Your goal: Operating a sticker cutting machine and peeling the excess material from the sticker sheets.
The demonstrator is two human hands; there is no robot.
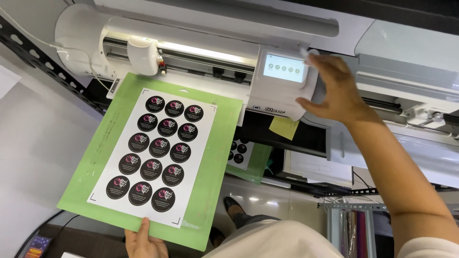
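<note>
A green cutting mat (217, 157) carries a white sheet (154, 152) printed with several round black stickers. Its far edge sits at the mouth of a white cutting machine (201, 33). My left hand (143, 239) grips the mat's near edge from below, thumb on top. My right hand (330, 91) reaches to the machine's small touchscreen (284, 67), fingers spread, fingertips at the screen's right edge and side panel. The white cutting head (142, 55) sits at the left of the rail.
A second white machine (411, 62) stands to the right. Below, a shelf holds another green mat with stickers (248, 157), a yellow note (283, 127) and a white box (318, 167). A black perforated metal rail (43, 62) runs at left. Rolls (354, 229) stand lower right.
</note>
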